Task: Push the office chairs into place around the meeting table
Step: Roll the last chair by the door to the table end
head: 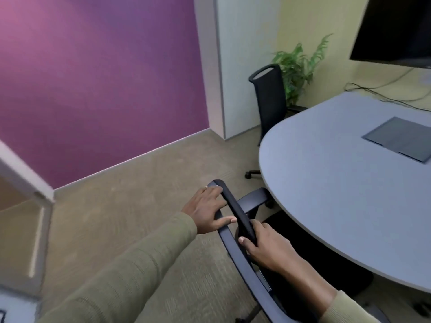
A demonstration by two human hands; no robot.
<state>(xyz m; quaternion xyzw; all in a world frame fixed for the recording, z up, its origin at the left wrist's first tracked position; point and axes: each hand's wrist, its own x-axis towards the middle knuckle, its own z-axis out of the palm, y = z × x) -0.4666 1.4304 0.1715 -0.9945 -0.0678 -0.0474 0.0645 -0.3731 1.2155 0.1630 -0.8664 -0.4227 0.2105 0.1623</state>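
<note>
A black office chair shows its backrest top edge [235, 212] just below me, at the rounded end of the grey meeting table [338, 187]. My left hand [205, 210] presses flat against the outer side of the backrest, fingers straight and thumb lying along the frame. My right hand [268, 248] grips the top edge, thumb on one side and fingers on the other. The chair's armrest [254, 199] is close to the table rim, and its dark seat lies partly under the tabletop. A second black chair [270, 101] stands upright at the table's far left side.
A grey cable hatch [398, 138] is set in the tabletop. A dark screen [396, 29] hangs at top right with cables [384, 92] trailing onto the table. A green plant [296, 66] fills the corner. A purple wall and a white frame [39, 206] border beige carpet on the left.
</note>
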